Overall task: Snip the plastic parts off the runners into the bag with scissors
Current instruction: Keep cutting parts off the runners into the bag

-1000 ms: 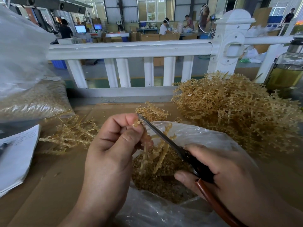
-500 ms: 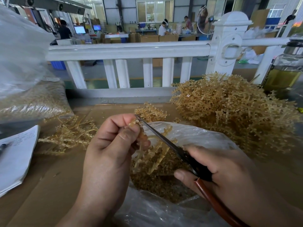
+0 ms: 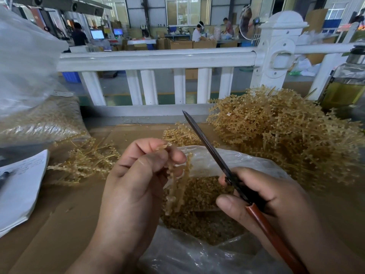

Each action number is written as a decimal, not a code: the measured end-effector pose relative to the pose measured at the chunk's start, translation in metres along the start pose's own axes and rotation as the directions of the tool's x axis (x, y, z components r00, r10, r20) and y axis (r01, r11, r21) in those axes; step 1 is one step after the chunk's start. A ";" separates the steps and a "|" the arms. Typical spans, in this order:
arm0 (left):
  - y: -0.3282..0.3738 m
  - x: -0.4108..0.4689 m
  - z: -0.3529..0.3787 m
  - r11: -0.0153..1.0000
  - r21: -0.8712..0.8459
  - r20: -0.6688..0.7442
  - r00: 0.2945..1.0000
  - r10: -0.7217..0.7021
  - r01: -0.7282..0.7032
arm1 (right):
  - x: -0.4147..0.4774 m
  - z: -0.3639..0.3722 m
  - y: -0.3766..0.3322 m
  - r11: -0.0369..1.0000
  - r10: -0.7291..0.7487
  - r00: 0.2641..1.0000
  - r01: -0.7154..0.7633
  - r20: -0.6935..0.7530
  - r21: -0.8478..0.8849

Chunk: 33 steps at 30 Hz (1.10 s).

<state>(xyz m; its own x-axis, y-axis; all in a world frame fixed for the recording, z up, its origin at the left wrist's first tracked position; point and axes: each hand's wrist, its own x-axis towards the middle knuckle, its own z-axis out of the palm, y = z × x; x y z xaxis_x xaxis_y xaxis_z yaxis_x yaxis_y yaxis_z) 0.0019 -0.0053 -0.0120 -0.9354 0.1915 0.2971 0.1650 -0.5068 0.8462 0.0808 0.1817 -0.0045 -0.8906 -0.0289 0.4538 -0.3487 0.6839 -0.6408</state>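
My left hand (image 3: 136, 186) pinches the top of a tan plastic runner (image 3: 177, 186), which hangs down over the open clear plastic bag (image 3: 197, 254). The bag holds a heap of small tan snipped parts (image 3: 205, 220). My right hand (image 3: 276, 202) grips the scissors (image 3: 207, 147) by their red-brown handle. The dark blades are closed and point up and to the left, clear of the runner by a short gap.
A big pile of tan runners (image 3: 286, 133) lies at the right, a smaller clump (image 3: 87, 163) at the left. A full clear bag (image 3: 37, 119) and white papers (image 3: 17, 186) sit far left. A white railing (image 3: 158, 60) borders the cardboard-covered table; a glass jar (image 3: 345, 84) stands far right.
The scissors have drawn back from the runner's top and swung up to the right, blades now clear of my left fingers. My left hand still holds the runner over the bag.
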 end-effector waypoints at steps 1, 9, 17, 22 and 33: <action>0.000 0.000 0.001 1.000 0.005 -0.010 1.000 0.002 -0.002 | 0.000 0.000 -0.001 1.000 0.003 1.000 -0.003 0.002 0.013; 0.001 0.001 0.002 0.998 0.031 -0.082 0.995 0.048 -0.045 | 0.000 -0.002 -0.001 0.994 0.104 0.992 -0.101 0.066 -0.038; 0.003 0.001 0.006 0.998 -0.035 -0.041 0.998 -0.046 0.045 | 0.005 -0.009 -0.005 0.964 0.121 0.989 -0.095 0.090 -0.248; 0.005 0.001 0.008 0.992 -0.093 -0.045 0.995 -0.085 0.080 | 0.007 -0.008 -0.005 0.927 0.100 0.989 -0.053 0.108 -0.372; 0.005 0.000 0.007 0.994 -0.068 -0.078 0.992 -0.096 0.090 | 0.005 -0.004 -0.006 0.889 0.048 0.997 -0.018 0.055 -0.457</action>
<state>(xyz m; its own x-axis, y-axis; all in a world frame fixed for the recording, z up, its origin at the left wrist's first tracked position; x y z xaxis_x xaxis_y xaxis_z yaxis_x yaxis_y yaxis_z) 0.0050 -0.0017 -0.0051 -0.9685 0.1729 0.1794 0.0581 -0.5432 0.8376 0.0801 0.1801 0.0041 -0.9211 -0.0355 0.3878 -0.1607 0.9417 -0.2954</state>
